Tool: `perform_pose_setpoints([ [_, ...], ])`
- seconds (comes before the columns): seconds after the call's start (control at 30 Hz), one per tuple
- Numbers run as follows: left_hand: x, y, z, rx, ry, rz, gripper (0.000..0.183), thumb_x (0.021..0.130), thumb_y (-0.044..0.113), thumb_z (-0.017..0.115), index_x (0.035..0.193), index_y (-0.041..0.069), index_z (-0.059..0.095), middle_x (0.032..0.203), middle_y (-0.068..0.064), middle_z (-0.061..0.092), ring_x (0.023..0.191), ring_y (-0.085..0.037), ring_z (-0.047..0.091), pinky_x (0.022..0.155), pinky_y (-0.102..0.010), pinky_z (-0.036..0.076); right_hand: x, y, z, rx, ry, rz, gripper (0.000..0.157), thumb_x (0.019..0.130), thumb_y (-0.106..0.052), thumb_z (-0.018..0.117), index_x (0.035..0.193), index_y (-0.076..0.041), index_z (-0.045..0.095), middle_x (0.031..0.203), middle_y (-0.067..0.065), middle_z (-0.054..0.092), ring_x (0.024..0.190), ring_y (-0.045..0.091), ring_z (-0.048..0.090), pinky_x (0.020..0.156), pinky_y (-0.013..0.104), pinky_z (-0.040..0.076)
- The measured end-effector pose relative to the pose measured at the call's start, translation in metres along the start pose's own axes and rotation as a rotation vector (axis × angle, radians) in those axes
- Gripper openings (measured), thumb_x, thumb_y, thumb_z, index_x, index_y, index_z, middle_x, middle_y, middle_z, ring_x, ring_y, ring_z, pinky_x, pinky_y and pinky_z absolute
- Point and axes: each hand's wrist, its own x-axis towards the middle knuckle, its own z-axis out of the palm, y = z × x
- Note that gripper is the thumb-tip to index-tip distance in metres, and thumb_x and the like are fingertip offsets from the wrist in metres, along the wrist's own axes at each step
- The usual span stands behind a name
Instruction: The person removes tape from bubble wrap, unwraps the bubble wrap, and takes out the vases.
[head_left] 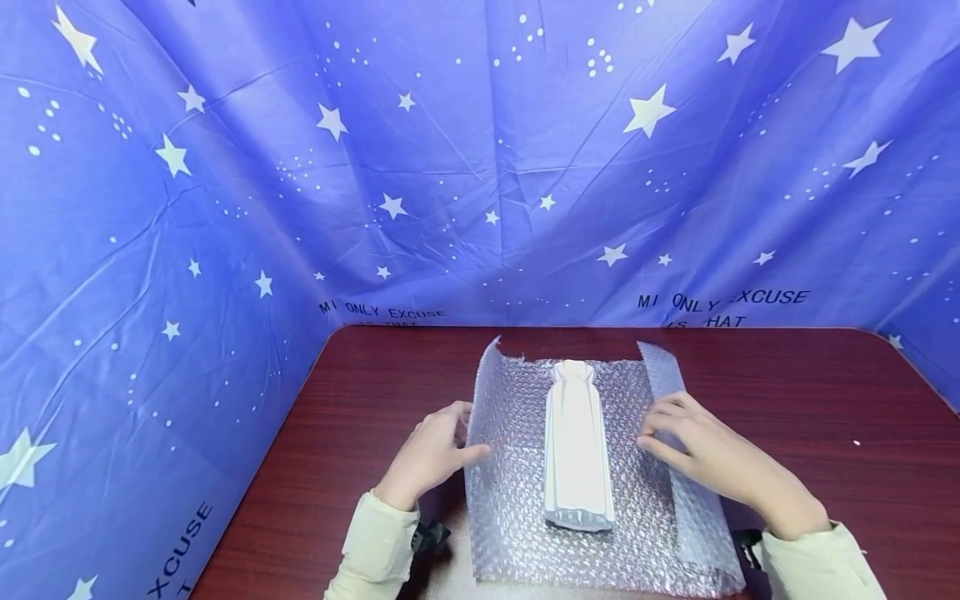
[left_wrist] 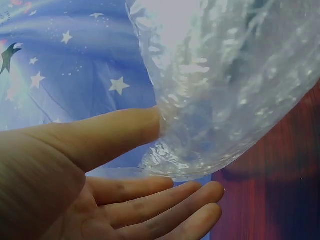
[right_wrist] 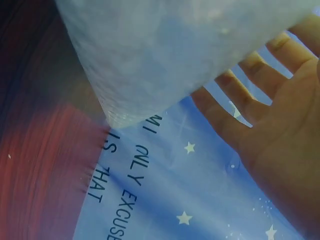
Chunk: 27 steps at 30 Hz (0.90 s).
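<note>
Bubble wrap [head_left: 517, 533] is touched at its raised sides by left hand [head_left: 431, 454] and right hand [head_left: 701, 450], fingers loosely spread; even tension is advised around the white object [head_left: 576, 450].

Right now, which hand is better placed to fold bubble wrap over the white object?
Probably the right hand: its bubble wrap flap leans toward the white object; the edge at the left hand stands more upright.

A: Finishes on your stuff?

B: My bubble wrap [head_left: 510, 517] looks like bumpy, glossy plastic; my white vase-shaped piece [head_left: 576, 450] looks smooth between its ridges.

A: Rest?

B: Tabletop's [head_left: 817, 417] wood-grained, curtain's [head_left: 450, 108] creased cloth, and I'm wearing matt fabric sleeves [head_left: 375, 542].
</note>
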Motion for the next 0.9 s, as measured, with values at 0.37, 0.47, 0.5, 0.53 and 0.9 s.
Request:
perform_pose_setpoints([
  [0.37,0.0,-0.01,-0.007,-0.02,0.004,-0.001,0.05,0.081,0.013,0.082,0.125,0.0,0.062,0.106,-0.01,0.07,0.09,-0.02,0.066,0.078,-0.035,0.055,-0.006,0.012,-0.006,-0.012,-0.027,0.048,0.013,0.091,-0.018,0.072,0.087,-0.029,0.066,0.096,-0.02,0.059,0.104,0.014,0.05,0.084,0.04,0.047],
  [0.47,-0.001,-0.012,-0.009,-0.019,0.0,-0.02,0.049,0.08,0.012,0.082,0.123,-0.001,0.061,0.105,-0.01,0.069,0.091,-0.022,0.066,0.079,-0.037,0.055,-0.007,0.016,-0.007,-0.02,-0.021,0.042,0.014,0.09,-0.017,0.073,0.087,-0.029,0.066,0.094,-0.022,0.058,0.1,0.012,0.05,0.082,0.038,0.047],
  [0.5,-0.001,-0.012,-0.01,-0.019,-0.001,-0.026,0.049,0.08,0.011,0.082,0.123,-0.001,0.061,0.105,-0.01,0.069,0.091,-0.022,0.066,0.079,-0.037,0.055,-0.008,0.018,-0.007,-0.02,-0.023,0.043,0.013,0.09,-0.017,0.073,0.088,-0.028,0.066,0.094,-0.023,0.058,0.1,0.012,0.05,0.082,0.038,0.047],
  [0.53,-0.001,-0.013,-0.011,-0.022,-0.002,-0.031,0.048,0.08,0.009,0.082,0.122,-0.001,0.061,0.105,-0.01,0.069,0.091,-0.022,0.066,0.079,-0.037,0.055,-0.008,0.019,-0.007,-0.025,-0.025,0.047,0.013,0.09,-0.017,0.073,0.087,-0.028,0.066,0.093,-0.024,0.058,0.099,0.011,0.05,0.081,0.038,0.047],
  [0.9,0.004,-0.018,-0.011,-0.041,-0.002,-0.031,0.046,0.079,0.001,0.08,0.121,-0.003,0.062,0.1,-0.011,0.069,0.085,-0.021,0.066,0.074,-0.033,0.056,-0.017,0.032,-0.014,-0.006,-0.127,0.127,0.005,0.094,-0.023,0.069,0.091,-0.026,0.066,0.094,-0.022,0.057,0.096,0.012,0.051,0.078,0.038,0.048],
])
